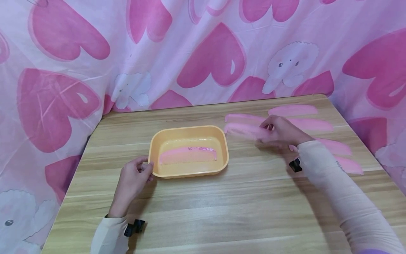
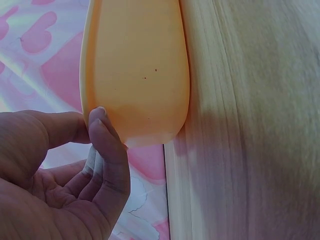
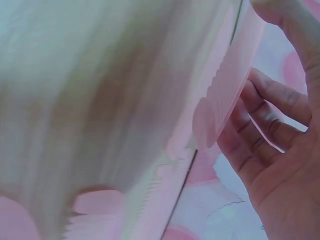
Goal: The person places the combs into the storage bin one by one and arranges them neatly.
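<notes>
A yellow-orange plastic basin point(image 1: 188, 175) stands on the wooden table, and one pink comb point(image 1: 187, 153) lies inside it. At the basin's left end, my left hand point(image 1: 134, 178) pinches the rim between thumb and fingers; the left wrist view shows this grip on the basin wall point(image 2: 140, 65) up close. To the right of the basin, my right hand point(image 1: 282, 130) holds another pink comb point(image 1: 242, 130), blurred, its teeth facing down and its far end near the basin's rim. In the right wrist view the held comb point(image 3: 235, 75) lies between thumb and fingers.
Several more pink combs lie on the table's right side, among them a comb at the back point(image 1: 293, 110) and one near the right edge point(image 1: 349, 165). Another comb point(image 1: 245, 118) lies behind the held one. A pink heart-patterned curtain point(image 1: 209, 56) hangs behind the table point(image 1: 203, 215).
</notes>
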`<state>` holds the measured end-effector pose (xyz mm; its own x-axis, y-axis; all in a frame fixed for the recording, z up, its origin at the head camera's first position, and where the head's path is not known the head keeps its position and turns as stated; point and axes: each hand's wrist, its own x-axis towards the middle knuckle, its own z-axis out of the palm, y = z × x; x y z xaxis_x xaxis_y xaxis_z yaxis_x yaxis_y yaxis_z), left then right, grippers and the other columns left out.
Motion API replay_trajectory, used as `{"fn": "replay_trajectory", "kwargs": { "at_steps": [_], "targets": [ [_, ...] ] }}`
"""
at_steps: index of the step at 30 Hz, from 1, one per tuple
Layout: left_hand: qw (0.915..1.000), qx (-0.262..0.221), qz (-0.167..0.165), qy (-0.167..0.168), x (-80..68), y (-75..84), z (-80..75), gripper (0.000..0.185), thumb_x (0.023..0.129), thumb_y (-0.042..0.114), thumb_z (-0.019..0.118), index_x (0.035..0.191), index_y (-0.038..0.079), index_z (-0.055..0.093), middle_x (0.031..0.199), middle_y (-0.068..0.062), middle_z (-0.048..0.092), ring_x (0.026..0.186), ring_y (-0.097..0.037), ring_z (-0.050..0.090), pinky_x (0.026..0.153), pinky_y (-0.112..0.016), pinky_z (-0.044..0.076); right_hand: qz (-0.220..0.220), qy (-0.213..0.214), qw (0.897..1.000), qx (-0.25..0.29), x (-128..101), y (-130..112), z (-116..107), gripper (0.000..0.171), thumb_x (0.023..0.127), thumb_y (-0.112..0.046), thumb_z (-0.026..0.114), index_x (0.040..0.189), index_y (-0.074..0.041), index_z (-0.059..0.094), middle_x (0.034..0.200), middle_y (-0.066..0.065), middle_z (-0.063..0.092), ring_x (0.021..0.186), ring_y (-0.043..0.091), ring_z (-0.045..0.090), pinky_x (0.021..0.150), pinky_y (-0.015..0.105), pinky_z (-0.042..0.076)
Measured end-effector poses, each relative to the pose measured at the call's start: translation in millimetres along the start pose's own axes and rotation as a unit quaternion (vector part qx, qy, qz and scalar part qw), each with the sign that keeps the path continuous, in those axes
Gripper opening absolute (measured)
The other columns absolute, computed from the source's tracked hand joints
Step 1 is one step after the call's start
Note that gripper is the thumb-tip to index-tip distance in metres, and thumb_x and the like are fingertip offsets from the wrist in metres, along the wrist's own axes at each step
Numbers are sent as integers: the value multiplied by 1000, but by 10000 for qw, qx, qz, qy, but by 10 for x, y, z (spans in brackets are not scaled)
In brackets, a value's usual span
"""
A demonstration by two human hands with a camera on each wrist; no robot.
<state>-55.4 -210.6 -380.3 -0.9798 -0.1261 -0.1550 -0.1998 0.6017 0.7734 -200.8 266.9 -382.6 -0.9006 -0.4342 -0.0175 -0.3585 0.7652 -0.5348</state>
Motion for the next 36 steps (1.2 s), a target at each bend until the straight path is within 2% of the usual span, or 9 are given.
{"fn": "replay_trajectory", "kwargs": {
  "at_steps": [7, 12, 19, 26, 31, 36],
  "targets": [
    [10000, -16, -22, -10, -10, 15, 1, 35, 102, 13, 59, 132, -6, 60, 82, -13, 71, 65, -16, 64, 53, -22, 54, -280, 251, 9993, -62, 19, -90, -115, 44, 76, -27, 90, 106, 2, 74, 92, 8, 63, 89, 24, 60, 75, 39, 54],
    [9998, -145, 120, 5, -7, 31, 36, 34, 101, 11, 59, 129, -8, 61, 81, -15, 71, 63, -16, 64, 55, -24, 57, -217, 294, 9991, -199, 21, -204, -189, 48, 75, -29, 91, 109, 2, 74, 96, 9, 67, 89, 23, 60, 74, 38, 53],
    [9988, -354, 334, -31, 7, 73, 131, 34, 100, 8, 61, 128, -10, 61, 79, -15, 71, 61, -16, 65, 55, -26, 60, -303, 287, 9984, -371, 35, -389, -244, 52, 74, -30, 92, 109, 2, 73, 101, 12, 69, 94, 27, 62, 80, 43, 56],
    [9956, -861, 211, -311, 26, 111, 207, 38, 101, 5, 58, 134, -13, 53, 73, -13, 70, 60, -18, 68, 56, -28, 62, -560, 259, 9973, -404, 110, -560, -229, 49, 71, -30, 92, 106, -1, 74, 98, 8, 69, 92, 24, 62, 77, 40, 55],
    [9925, -1085, 84, -562, 36, 132, 238, 44, 102, 7, 57, 142, -9, 47, 75, -14, 72, 64, -24, 71, 59, -31, 64, -857, 235, 9952, -413, 196, -723, -197, 50, 71, -32, 92, 106, -1, 74, 94, 6, 68, 88, 22, 61, 76, 38, 55],
    [9883, -1313, -12, -779, 47, 163, 259, 48, 103, 8, 56, 147, -7, 43, 76, -15, 73, 68, -30, 73, 61, -34, 64, -1077, 179, 9932, -393, 270, -898, -145, 51, 70, -33, 93, 107, -2, 74, 96, 5, 69, 90, 21, 61, 76, 37, 55]
  ]
}}
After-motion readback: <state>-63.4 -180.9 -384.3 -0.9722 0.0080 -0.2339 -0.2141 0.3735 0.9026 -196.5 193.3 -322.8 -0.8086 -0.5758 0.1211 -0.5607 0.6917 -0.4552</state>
